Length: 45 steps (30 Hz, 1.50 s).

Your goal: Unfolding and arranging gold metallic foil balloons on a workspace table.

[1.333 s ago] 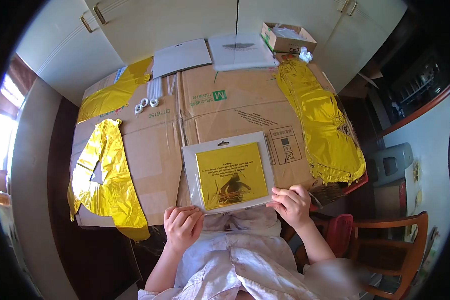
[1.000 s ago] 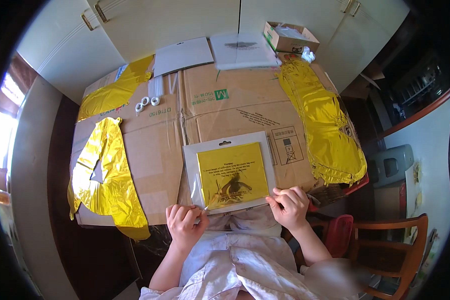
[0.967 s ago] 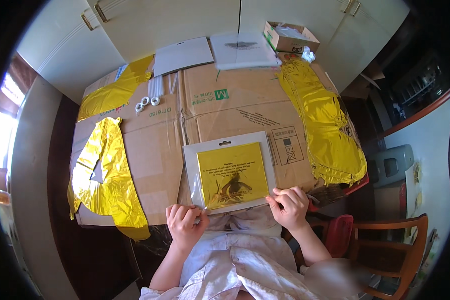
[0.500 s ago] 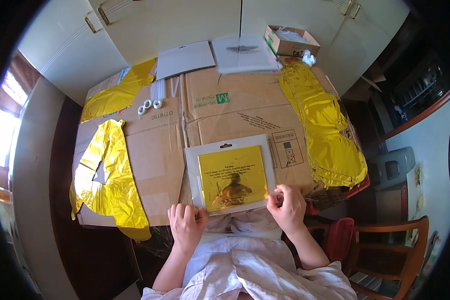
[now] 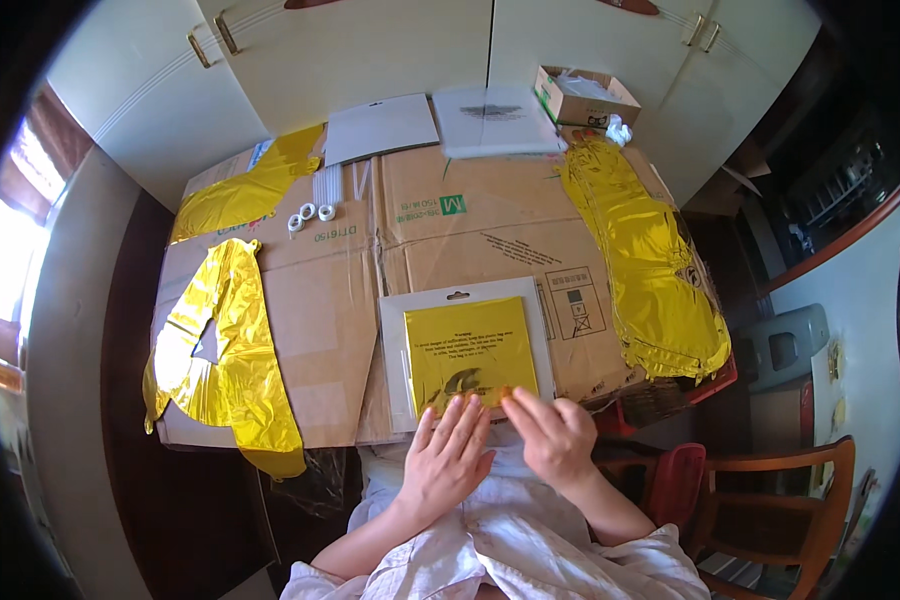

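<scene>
A flat gold packet (image 5: 470, 335) with a white border is laid on the cardboard (image 5: 315, 340), its bottom edge set close to the near edge of the table. The left hand (image 5: 445, 462) is held flat, fingers straight and close together, with the fingertips rested on the packet's lower edge. The right hand (image 5: 553, 438) is pointed at the same edge just beside it, some fingers curled; whether anything is pinched there cannot be told. Strips of cardboard are left on both sides of the packet, the wider one on the left, before a gold foil shape (image 5: 245, 375) whose lower end is hung over the near edge. The right edge is lined by a larger gold foil piece (image 5: 650, 270). Tape rolls (image 5: 327, 213) are placed farther back.
</scene>
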Motion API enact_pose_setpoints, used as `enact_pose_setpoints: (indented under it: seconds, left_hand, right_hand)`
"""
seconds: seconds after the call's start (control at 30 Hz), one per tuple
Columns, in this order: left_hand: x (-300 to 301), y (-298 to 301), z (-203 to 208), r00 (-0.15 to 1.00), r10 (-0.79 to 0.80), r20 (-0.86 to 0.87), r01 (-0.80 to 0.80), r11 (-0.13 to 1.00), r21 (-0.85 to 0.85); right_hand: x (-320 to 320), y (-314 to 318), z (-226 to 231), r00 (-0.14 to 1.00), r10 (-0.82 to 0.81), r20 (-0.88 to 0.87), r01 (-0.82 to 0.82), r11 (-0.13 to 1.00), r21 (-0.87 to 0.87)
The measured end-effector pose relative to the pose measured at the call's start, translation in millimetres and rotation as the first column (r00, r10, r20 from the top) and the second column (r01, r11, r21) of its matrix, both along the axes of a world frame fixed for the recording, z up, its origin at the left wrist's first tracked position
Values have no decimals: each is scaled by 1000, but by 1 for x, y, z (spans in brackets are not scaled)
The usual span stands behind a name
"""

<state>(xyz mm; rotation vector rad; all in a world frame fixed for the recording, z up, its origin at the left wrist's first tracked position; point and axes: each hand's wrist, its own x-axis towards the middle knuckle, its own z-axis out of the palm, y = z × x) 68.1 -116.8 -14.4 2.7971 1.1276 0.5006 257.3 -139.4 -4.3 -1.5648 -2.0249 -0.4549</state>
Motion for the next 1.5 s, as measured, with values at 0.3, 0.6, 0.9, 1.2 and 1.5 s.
enact_pose_setpoints:
  seconds: [0.3, 0.6, 0.9, 1.2, 1.5]
  left_hand:
    - [0, 5, -13, 992, 43, -119, -43, 999, 7]
    - [-7, 4, -14, 987, 55, -151, -57, 998, -9]
    - [-8, 5, -13, 986, 50, -158, -51, 999, -3]
    - [-7, 4, -15, 984, 45, -170, -48, 999, -10]
    - [-8, 4, -20, 985, 44, -167, -40, 999, 26]
  right_hand:
    - [-2, -5, -25, 1000, 15, -13, -17, 992, -122]
    - [10, -8, -23, 998, -55, -32, 50, 991, -121]
    - [18, -15, -23, 989, -123, -79, 107, 979, -174]
    - [21, -17, -22, 978, -126, -165, 93, 976, -195]
    - [25, -14, -25, 964, -84, -254, 46, 988, -150]
